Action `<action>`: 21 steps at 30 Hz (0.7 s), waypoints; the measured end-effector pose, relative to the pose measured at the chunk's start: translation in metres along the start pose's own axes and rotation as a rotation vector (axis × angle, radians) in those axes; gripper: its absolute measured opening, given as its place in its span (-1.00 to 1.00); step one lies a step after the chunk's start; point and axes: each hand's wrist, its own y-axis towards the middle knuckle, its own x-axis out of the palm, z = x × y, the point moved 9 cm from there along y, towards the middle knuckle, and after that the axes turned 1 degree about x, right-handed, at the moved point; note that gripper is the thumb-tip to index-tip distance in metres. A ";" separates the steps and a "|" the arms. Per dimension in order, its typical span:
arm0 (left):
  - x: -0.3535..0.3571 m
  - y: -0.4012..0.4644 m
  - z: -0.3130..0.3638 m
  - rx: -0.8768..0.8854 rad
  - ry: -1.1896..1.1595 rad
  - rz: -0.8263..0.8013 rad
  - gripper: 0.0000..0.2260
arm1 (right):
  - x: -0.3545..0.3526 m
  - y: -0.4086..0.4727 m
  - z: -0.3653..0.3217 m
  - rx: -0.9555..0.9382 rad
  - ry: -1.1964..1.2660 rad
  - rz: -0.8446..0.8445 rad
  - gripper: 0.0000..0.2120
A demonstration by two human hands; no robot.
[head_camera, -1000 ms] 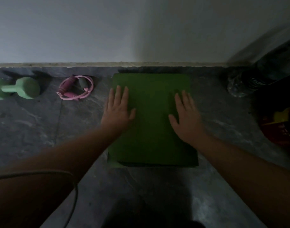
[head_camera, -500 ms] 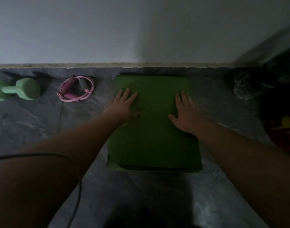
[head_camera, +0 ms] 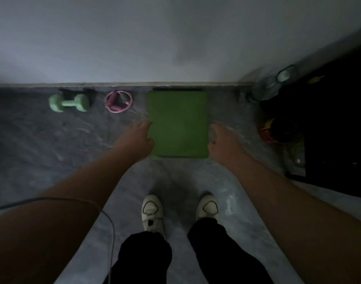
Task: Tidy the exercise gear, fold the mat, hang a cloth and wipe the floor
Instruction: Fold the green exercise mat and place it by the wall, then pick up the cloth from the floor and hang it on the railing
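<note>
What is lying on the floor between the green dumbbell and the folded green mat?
In the head view, a coiled pink skipping rope lies between the green dumbbell and the folded green mat, all near the wall.

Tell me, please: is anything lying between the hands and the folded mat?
Nothing visible. The left hand is at the mat's left edge and the right hand at its right edge, with only bare floor around. The dumbbell and the skipping rope lie further left.

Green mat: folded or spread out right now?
Folded. The green mat lies as a compact rectangle on the floor by the wall, with a lower layer peeking out at its near left corner. Both hands are at its sides.
</note>
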 end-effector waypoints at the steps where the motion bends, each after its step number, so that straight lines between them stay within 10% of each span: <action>1: -0.026 -0.027 0.012 0.015 0.012 -0.006 -0.43 | -0.028 -0.033 -0.024 -0.019 -0.001 0.033 -0.41; 10: -0.251 -0.265 0.103 0.129 0.198 0.110 -0.40 | -0.194 -0.297 -0.225 -0.381 -0.213 0.177 -0.38; 21: -0.472 -0.423 0.104 0.101 0.105 0.454 -0.39 | -0.279 -0.419 -0.386 -0.579 -0.302 0.349 -0.31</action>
